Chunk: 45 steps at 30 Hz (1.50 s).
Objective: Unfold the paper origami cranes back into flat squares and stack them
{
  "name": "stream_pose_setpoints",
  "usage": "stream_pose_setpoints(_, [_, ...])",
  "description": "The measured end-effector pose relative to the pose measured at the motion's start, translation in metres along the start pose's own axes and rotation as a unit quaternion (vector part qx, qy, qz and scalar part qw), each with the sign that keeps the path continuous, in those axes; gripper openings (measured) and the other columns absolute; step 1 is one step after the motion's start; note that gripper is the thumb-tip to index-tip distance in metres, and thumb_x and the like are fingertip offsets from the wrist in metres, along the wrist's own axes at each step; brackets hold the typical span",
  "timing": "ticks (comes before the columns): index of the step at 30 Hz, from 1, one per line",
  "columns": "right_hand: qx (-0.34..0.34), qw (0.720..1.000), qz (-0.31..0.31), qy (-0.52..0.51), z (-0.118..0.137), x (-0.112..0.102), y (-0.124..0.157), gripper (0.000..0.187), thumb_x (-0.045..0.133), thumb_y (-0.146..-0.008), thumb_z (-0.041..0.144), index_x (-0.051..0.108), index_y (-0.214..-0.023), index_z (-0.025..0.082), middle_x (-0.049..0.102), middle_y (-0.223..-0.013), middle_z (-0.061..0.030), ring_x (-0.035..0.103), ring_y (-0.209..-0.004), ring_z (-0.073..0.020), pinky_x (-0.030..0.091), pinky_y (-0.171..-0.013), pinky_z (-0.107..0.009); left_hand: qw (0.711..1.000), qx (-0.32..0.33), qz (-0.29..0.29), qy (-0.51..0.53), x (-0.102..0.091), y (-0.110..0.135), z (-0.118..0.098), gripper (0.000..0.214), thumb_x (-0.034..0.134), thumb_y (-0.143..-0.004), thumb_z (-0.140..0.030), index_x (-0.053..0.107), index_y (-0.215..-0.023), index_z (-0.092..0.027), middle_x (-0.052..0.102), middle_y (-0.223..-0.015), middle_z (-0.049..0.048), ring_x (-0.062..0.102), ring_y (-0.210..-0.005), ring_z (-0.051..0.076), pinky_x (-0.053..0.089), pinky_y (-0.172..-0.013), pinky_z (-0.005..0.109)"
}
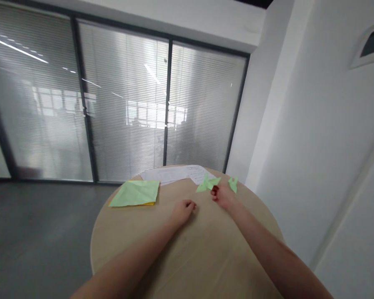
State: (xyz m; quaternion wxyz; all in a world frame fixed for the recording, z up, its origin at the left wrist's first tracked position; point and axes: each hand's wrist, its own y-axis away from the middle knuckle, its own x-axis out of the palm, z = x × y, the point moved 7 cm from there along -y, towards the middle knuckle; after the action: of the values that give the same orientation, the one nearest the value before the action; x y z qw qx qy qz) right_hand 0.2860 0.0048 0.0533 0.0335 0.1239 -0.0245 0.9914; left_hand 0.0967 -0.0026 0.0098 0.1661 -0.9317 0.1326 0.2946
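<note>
On the round pale-wood table [205, 249], the right hand [224, 197] meets a folded light-green paper shape [207, 182], grip unclear from here, another [233, 183] looks finished, the left hand [183, 211] curls closed, apparently empty, and a flat light-green paper sheet [136, 193] seems unused.

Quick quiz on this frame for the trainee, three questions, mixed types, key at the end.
1. True or false: the green sheet at the table's left side lies over a yellow sheet.
2. Which hand is nearest the larger folded green paper piece?
A) Left
B) Right
C) Both are equally near
3. Fill in, as seen by the camera wearer: the white printed papers lie near the table's ____ edge.

Key:
1. True; yellow shows along the lower edge.
2. B; the right hand has its fingertips right by it.
3. far
</note>
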Motion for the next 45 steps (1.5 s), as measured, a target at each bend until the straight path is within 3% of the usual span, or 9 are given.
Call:
stream_pose_setpoints(6, [0.057, 0.993, 0.040, -0.100, -0.049, 0.045, 0.029, 0.014, 0.056, -0.072, 0.028, 0.043, -0.070, 0.023, 0.038, -0.053, 0.0062, 0.031, -0.043, -0.0095, 0.018, -0.041, -0.021, 0.974, -0.059, -0.064, 0.207, -0.022, 0.002, 0.022, 0.047, 0.051, -0.084, -0.057, 0.068, -0.091, -0.014, 0.071, -0.082, 0.0083, 0.065, -0.078, 0.020, 0.050, -0.071, 0.031])
stream_pose_setpoints(10, [0.089, 0.988, 0.055, -0.109, -0.071, 0.049, 0.043, 0.017, 0.061, -0.069, 0.030, 0.047, -0.073, 0.022, 0.041, -0.053, 0.0066, 0.032, -0.044, -0.0092, 0.019, -0.042, -0.021, 0.967, -0.053, -0.060, 0.242, -0.037, 0.007, 0.028, 0.057, 0.057, -0.077, -0.065, 0.068, -0.095, -0.012, 0.070, -0.093, 0.0112, 0.064, -0.080, 0.019, 0.050, -0.066, 0.028])
stream_pose_setpoints(14, [0.108, 0.987, 0.086, -0.078, -0.080, 0.050, 0.049, 0.020, 0.070, -0.068, 0.030, 0.054, -0.073, 0.020, 0.046, -0.055, 0.0055, 0.036, -0.046, -0.0092, 0.021, -0.042, -0.022, 0.972, -0.004, -0.065, 0.226, -0.049, 0.008, 0.013, 0.061, 0.060, -0.076, -0.066, 0.070, -0.104, -0.013, 0.071, -0.101, 0.0130, 0.065, -0.087, 0.022, 0.053, -0.070, 0.032])
stream_pose_setpoints(17, [0.097, 0.986, 0.129, -0.045, -0.080, 0.055, 0.050, 0.022, 0.073, -0.070, 0.032, 0.059, -0.081, 0.020, 0.050, -0.059, 0.0053, 0.040, -0.048, -0.0092, 0.023, -0.043, -0.023, 0.975, 0.027, -0.055, 0.213, -0.051, 0.012, -0.004, 0.058, 0.058, -0.080, -0.064, 0.071, -0.107, -0.014, 0.072, -0.102, 0.0128, 0.065, -0.091, 0.025, 0.054, -0.072, 0.034])
stream_pose_setpoints(24, [0.089, 0.987, 0.110, -0.078, -0.080, 0.049, 0.049, 0.026, 0.074, -0.072, 0.037, 0.059, -0.086, 0.021, 0.051, -0.062, 0.0050, 0.041, -0.049, -0.0087, 0.025, -0.043, -0.022, 0.972, 0.056, -0.022, 0.227, -0.050, 0.025, -0.033, 0.050, 0.064, -0.080, -0.054, 0.072, -0.110, -0.014, 0.073, -0.104, 0.0115, 0.066, -0.092, 0.024, 0.054, -0.073, 0.033])
stream_pose_setpoints(30, [0.072, 0.988, 0.117, -0.073, -0.079, 0.049, 0.054, 0.024, 0.074, -0.073, 0.035, 0.061, -0.085, 0.020, 0.052, -0.064, 0.0033, 0.045, -0.053, -0.0101, 0.029, -0.045, -0.022, 0.972, 0.059, -0.012, 0.227, -0.044, 0.024, -0.031, 0.052, 0.070, -0.077, -0.043, 0.069, -0.119, -0.013, 0.074, -0.102, 0.0109, 0.066, -0.086, 0.021, 0.053, -0.076, 0.033])
stream_pose_setpoints(36, [0.003, 0.992, 0.123, 0.017, -0.063, 0.051, 0.059, 0.021, 0.069, -0.075, 0.039, 0.065, -0.083, 0.020, 0.055, -0.065, 0.0020, 0.045, -0.054, -0.0113, 0.033, -0.048, -0.024, 0.971, 0.050, -0.021, 0.232, -0.047, 0.023, -0.027, 0.044, 0.071, -0.076, -0.047, 0.074, -0.106, -0.015, 0.074, -0.099, 0.0093, 0.065, -0.084, 0.021, 0.053, -0.073, 0.033])
stream_pose_setpoints(45, [-0.129, 0.965, 0.147, 0.175, -0.042, 0.057, 0.062, 0.020, 0.061, -0.080, 0.038, 0.061, -0.074, 0.019, 0.051, -0.060, 0.0030, 0.044, -0.055, -0.0126, 0.032, -0.052, -0.025, 0.961, 0.039, -0.012, 0.273, -0.056, 0.030, -0.039, 0.031, 0.073, -0.075, -0.046, 0.073, -0.081, -0.016, 0.068, -0.079, 0.0036, 0.061, -0.074, 0.016, 0.052, -0.068, 0.028])
